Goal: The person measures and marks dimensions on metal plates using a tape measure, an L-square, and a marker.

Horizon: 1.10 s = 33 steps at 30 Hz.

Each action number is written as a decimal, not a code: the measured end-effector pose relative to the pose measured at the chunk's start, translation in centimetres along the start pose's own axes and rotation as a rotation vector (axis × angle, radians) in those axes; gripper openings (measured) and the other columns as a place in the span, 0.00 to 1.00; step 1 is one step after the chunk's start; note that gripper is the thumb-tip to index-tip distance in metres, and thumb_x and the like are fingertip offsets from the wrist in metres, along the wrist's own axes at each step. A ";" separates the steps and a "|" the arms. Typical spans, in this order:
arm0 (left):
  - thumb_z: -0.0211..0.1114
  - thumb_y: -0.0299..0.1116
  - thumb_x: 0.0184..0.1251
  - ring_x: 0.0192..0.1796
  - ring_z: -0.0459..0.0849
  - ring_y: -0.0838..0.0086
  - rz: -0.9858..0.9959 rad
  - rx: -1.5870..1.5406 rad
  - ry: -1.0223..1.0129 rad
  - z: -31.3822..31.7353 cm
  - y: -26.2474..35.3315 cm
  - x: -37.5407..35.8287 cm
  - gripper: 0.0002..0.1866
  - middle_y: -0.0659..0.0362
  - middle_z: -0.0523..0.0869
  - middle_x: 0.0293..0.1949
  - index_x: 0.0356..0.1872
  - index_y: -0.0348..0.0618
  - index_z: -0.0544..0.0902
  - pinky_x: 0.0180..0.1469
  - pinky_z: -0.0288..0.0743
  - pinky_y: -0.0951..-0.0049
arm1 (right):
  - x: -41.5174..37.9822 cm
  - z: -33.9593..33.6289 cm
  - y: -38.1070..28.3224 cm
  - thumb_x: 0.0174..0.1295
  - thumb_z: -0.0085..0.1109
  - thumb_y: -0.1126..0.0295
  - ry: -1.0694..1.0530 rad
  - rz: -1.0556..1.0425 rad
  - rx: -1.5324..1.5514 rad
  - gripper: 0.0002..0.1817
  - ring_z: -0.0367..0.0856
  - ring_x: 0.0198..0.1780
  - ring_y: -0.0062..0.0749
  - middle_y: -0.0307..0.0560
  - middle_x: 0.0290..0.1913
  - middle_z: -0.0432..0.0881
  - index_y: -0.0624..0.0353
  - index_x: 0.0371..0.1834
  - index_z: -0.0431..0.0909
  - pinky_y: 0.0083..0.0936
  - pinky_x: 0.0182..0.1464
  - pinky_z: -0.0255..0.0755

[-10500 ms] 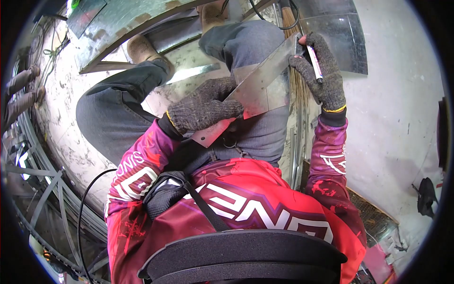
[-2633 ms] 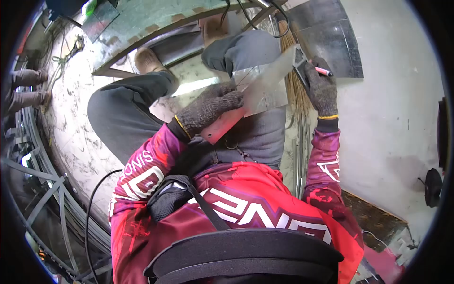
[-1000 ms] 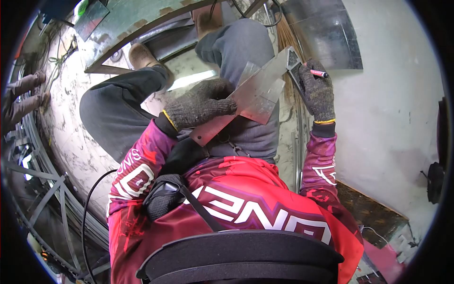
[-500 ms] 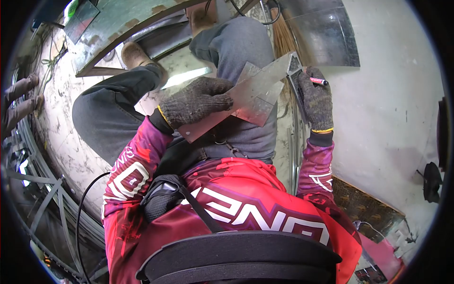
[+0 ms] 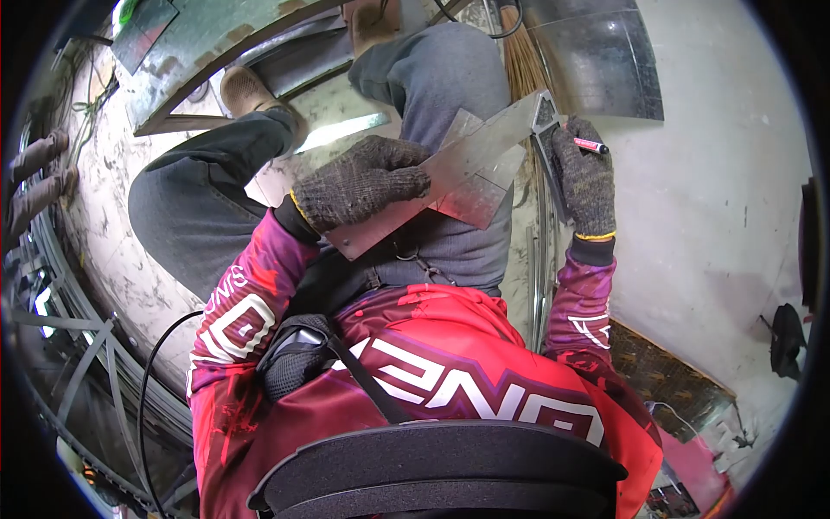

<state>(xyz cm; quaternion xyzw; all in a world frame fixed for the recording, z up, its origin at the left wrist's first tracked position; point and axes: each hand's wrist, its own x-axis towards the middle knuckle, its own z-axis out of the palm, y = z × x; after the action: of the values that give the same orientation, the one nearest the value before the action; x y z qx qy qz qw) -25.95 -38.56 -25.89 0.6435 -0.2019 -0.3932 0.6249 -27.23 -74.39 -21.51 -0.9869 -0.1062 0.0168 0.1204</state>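
My left hand (image 5: 359,183), in a dark knitted glove, grips the lower left part of a flat metal strip (image 5: 458,160). The strip slants up to the right over my thigh. My gloved right hand (image 5: 588,182) is closed around a dark metal square (image 5: 551,156) with a triangular head, which touches the strip's upper right end. A red and black marker (image 5: 591,146) also sticks out of my right hand. Beneath the strip lies another metal piece (image 5: 474,201) across my lap.
A metal-topped bench (image 5: 207,52) stands at the upper left. Bundled metal bars (image 5: 82,320) lie at the left, near another person's legs (image 5: 39,182). A broom (image 5: 520,65) and sheet metal (image 5: 596,60) are at the upper right, beside a white wall (image 5: 709,216).
The view has shifted slightly. My right hand, with the marker and square, appears a little farther right. Both hands keep their hold.
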 end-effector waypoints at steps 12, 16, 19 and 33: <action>0.66 0.36 0.70 0.42 0.83 0.69 0.235 0.146 0.058 -0.7 -0.9 0.5 0.15 0.53 0.87 0.38 0.45 0.32 0.83 0.50 0.77 0.66 | -0.3 -0.2 0.3 0.66 0.59 0.74 0.011 -0.169 -0.227 0.20 0.80 0.62 0.56 0.62 0.59 0.81 0.61 0.62 0.80 0.47 0.63 0.74; 0.65 0.36 0.70 0.42 0.83 0.65 0.121 0.073 0.043 -0.6 0.3 0.3 0.14 0.51 0.86 0.39 0.44 0.32 0.83 0.51 0.77 0.65 | -0.6 0.2 0.8 0.66 0.59 0.74 0.046 -0.222 -0.302 0.20 0.79 0.64 0.56 0.63 0.60 0.81 0.60 0.62 0.80 0.47 0.66 0.74; 0.65 0.36 0.70 0.42 0.83 0.64 0.148 0.093 0.044 -0.6 0.2 0.4 0.14 0.51 0.86 0.40 0.44 0.33 0.83 0.51 0.77 0.64 | -0.8 0.3 1.0 0.65 0.59 0.74 0.052 -0.244 -0.337 0.20 0.79 0.65 0.57 0.64 0.61 0.81 0.61 0.62 0.80 0.47 0.67 0.73; 0.65 0.37 0.71 0.41 0.83 0.65 0.278 0.190 0.074 -0.7 -1.3 0.5 0.14 0.51 0.87 0.39 0.44 0.33 0.83 0.50 0.77 0.64 | -0.8 -0.1 0.5 0.67 0.58 0.73 -0.002 -0.192 -0.327 0.22 0.79 0.65 0.56 0.62 0.61 0.81 0.60 0.64 0.78 0.48 0.68 0.72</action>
<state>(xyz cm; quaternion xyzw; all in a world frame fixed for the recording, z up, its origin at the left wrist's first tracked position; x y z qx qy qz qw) -25.43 -38.34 -27.30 0.6797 -0.3019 -0.2583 0.6166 -27.92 -75.06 -21.56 -0.9787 -0.2011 -0.0111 -0.0405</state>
